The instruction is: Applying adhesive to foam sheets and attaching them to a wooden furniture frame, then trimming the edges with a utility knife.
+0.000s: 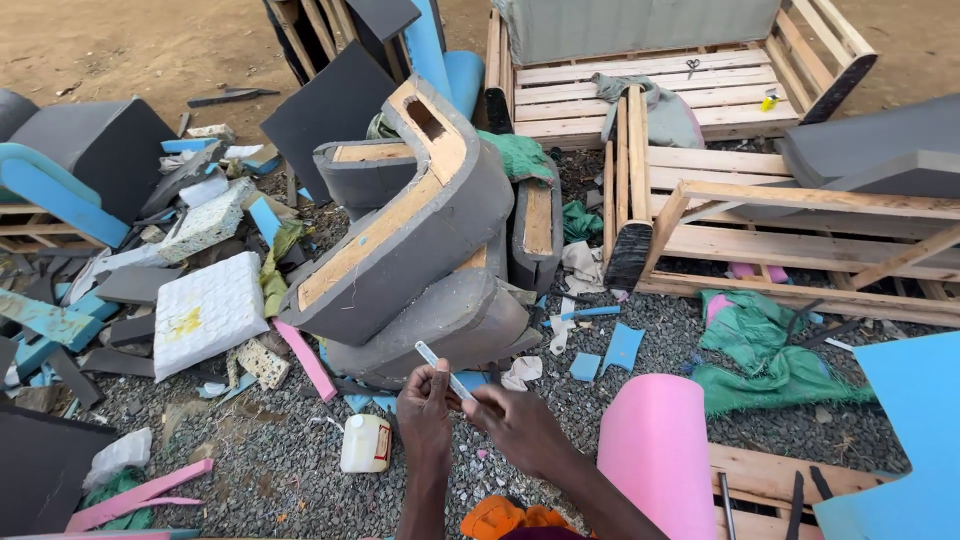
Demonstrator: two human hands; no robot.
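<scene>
**Hands and slim blade at the near edge of an upholstery yard**

A white glue bottle (365,443) stood on gravel near left. The left hand (425,410) pinched the lower part of a slim pale blade (441,368), its tip slanting far-left; the right hand (518,425) closed on its near end, apparently steadying it. A pink foam roll (655,450) lay right.

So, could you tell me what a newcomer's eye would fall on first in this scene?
Most likely the big foam-covered sofa arm frames, grey with bare wood edges, stacked in the centre of the gravel. Below them, the left hand and right hand together hold a thin pale blade-like strip. A pink foam roll stands at lower right, and a white plastic bottle sits left of the hands.
</scene>
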